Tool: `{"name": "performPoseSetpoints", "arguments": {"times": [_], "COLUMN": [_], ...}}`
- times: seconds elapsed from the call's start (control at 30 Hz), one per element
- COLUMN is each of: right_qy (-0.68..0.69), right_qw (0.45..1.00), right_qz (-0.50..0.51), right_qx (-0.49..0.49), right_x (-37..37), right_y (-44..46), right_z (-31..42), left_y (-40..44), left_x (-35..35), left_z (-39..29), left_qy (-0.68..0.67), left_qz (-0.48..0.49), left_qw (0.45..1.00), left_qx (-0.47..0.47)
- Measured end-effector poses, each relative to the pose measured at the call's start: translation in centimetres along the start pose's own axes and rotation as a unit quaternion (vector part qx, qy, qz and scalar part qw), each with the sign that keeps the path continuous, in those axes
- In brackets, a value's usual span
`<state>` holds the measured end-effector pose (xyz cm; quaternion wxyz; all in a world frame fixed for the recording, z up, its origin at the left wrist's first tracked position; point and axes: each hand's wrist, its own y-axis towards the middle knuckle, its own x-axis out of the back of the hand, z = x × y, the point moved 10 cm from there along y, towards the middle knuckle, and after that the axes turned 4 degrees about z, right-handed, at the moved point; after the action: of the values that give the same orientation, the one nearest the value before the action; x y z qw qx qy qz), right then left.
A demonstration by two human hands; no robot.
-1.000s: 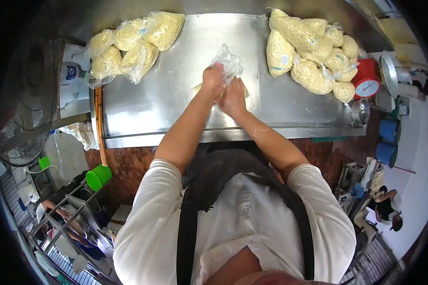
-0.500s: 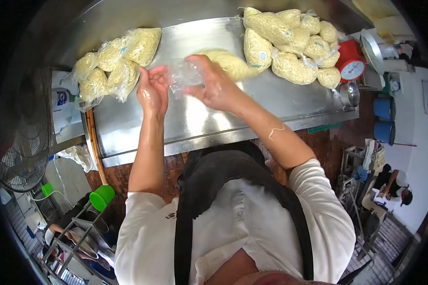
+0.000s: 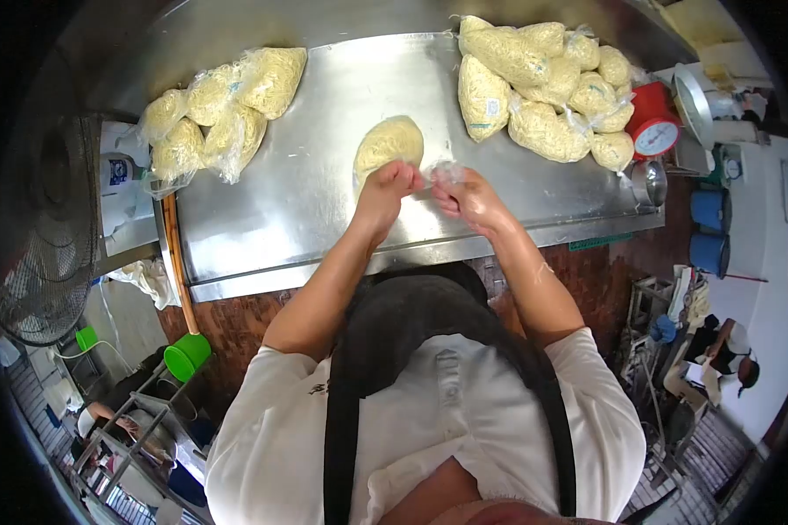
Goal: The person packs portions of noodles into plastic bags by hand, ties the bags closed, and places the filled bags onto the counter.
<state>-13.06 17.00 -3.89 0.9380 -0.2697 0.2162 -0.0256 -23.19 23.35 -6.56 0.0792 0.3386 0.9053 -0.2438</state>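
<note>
A clear plastic bag of pale yellow noodles (image 3: 392, 143) lies on the steel table in front of me. Its gathered clear end runs toward my hands. My left hand (image 3: 389, 191) is closed on the plastic at the near side of the bag. Just to its right, my right hand (image 3: 471, 199) is also closed, with crumpled clear plastic (image 3: 447, 171) showing over its fingers. The exact hold of the fingertips is partly hidden.
Filled noodle bags (image 3: 228, 105) lie at the left, and a larger pile (image 3: 543, 87) at the right. Beside that pile are a red scale (image 3: 655, 127) and a metal bowl (image 3: 648, 180). The steel table's front edge (image 3: 324, 269) runs before my apron.
The noodle bag, blurred by motion before, now rests nearer and further left. My open hands moved right and closed on its plastic end.
</note>
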Motion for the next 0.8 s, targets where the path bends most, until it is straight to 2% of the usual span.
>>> {"name": "performPoseSetpoints", "arguments": {"times": [0.07, 0.1, 0.13, 0.17, 0.2, 0.23, 0.3, 0.33, 0.37, 0.4, 0.5, 0.57, 0.6, 0.67, 0.7, 0.77, 0.8], "right_qy": [0.024, -0.060, -0.200, -0.334, -0.459, -0.493, -0.555, -0.458, -0.351, -0.238, -0.229, -0.343, -0.396, -0.443, -0.464, -0.423, -0.400], "right_qw": [1.000, 0.998, 0.974, 0.924, 0.850, 0.813, 0.725, 0.813, 0.885, 0.938, 0.932, 0.864, 0.824, 0.801, 0.789, 0.852, 0.879], "right_qz": [-0.005, -0.030, -0.056, -0.080, -0.100, -0.114, -0.143, -0.148, -0.149, -0.148, -0.126, -0.128, -0.131, -0.132, -0.132, -0.099, -0.083], "right_qx": [-0.016, 0.019, 0.095, 0.168, 0.238, 0.288, 0.382, 0.328, 0.267, 0.202, 0.251, 0.345, 0.384, 0.381, 0.381, 0.291, 0.244], "right_x": [0.5, 0.9, 0.5, -0.6, -2.1, -2.6, -3.6, -2.6, -1.8, -1.0, -2.0, -3.5, -4.5, -4.3, -4.6, -4.1, -3.7], "right_y": [2.0, 3.5, 4.7, 5.5, 6.1, 7.1, 8.3, 9.4, 10.5, 11.6, 11.4, 10.8, 9.7, 10.2, 10.3, 11.3, 11.8], "right_z": [-2.3, -2.5, -0.6, 1.1, 2.5, 2.9, 2.8, 1.9, 0.4, -1.4, -2.5, -2.6, -2.5, -1.9, -1.2, -0.9, -1.3], "left_y": [-0.9, -1.1, -0.9, -0.9, -1.0, -0.4, 0.9, 1.6, 2.3, 2.2, 1.5, 2.5, 2.1, 1.7, 1.6, 1.7, 1.9], "left_x": [1.5, 2.1, 2.0, 1.9, 1.4, 1.8, 3.2, 4.1, 4.9, 6.2, 9.5, 11.3, 10.6, 9.2, 10.1, 11.6, 11.7], "left_z": [-0.4, -0.7, -2.0, -2.7, -3.5, -3.8, -3.1, -2.3, -1.2, -1.0, 1.4, 2.3, 2.0, 0.8, 1.0, 1.9, 1.8], "left_qy": [0.241, 0.356, 0.445, 0.527, 0.601, 0.615, 0.587, 0.573, 0.553, 0.524, 0.442, 0.408, 0.423, 0.455, 0.400, 0.285, 0.280], "left_qz": [0.004, 0.005, -0.003, -0.012, -0.020, -0.029, -0.051, -0.063, -0.022, -0.057, -0.134, -0.153, -0.144, -0.125, -0.145, -0.179, -0.187], "left_qw": [0.970, 0.934, 0.894, 0.842, 0.777, 0.768, 0.785, 0.793, 0.807, 0.825, 0.868, 0.885, 0.877, 0.857, 0.889, 0.937, 0.934], "left_qx": [0.025, 0.034, -0.041, -0.114, -0.185, -0.177, -0.190, -0.196, -0.205, -0.206, -0.185, -0.166, -0.177, -0.205, -0.169, -0.098, -0.121]}}
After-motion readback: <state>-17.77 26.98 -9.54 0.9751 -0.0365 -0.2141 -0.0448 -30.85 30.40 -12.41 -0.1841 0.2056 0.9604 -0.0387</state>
